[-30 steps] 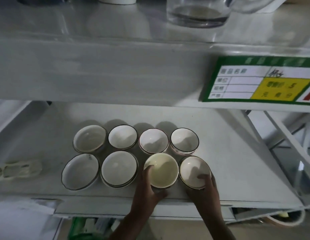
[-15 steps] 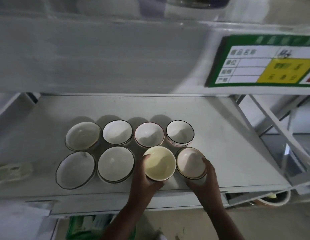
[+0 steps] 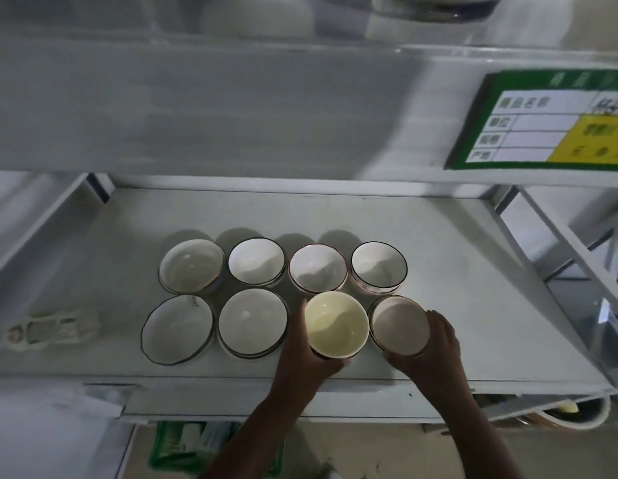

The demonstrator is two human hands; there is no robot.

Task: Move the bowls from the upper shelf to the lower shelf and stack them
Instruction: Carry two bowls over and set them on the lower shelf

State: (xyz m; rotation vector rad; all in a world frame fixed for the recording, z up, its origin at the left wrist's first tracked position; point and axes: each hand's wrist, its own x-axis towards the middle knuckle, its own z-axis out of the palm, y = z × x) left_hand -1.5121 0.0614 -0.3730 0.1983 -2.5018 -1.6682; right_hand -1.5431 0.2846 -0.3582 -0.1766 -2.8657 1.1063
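Several bowls stand in two rows on a white shelf (image 3: 473, 271). My left hand (image 3: 300, 354) grips the pale yellow bowl (image 3: 337, 323) in the front row, thumb at its left rim. My right hand (image 3: 435, 347) holds the white bowl (image 3: 397, 323) at the front right, fingers curled round its right side. To the left in the front row sit two wider white bowls (image 3: 252, 321) (image 3: 178, 326). The back row has a dark-rimmed bowl (image 3: 192, 266), a white bowl (image 3: 256, 261), a pink-rimmed bowl (image 3: 317, 267) and a black-rimmed bowl (image 3: 378, 266).
A shelf above (image 3: 231, 108) carries a green and yellow price label (image 3: 549, 122) and glassware (image 3: 432, 8). A pale packaged item (image 3: 52, 331) lies at the shelf's left. A slanted white bracket (image 3: 570, 257) bounds the right side. Green packaging (image 3: 197, 447) sits below the shelf edge.
The view has tilted down slightly. Both hands have closed further round the yellow bowl and the front right bowl; the bowls stay in about the same places.
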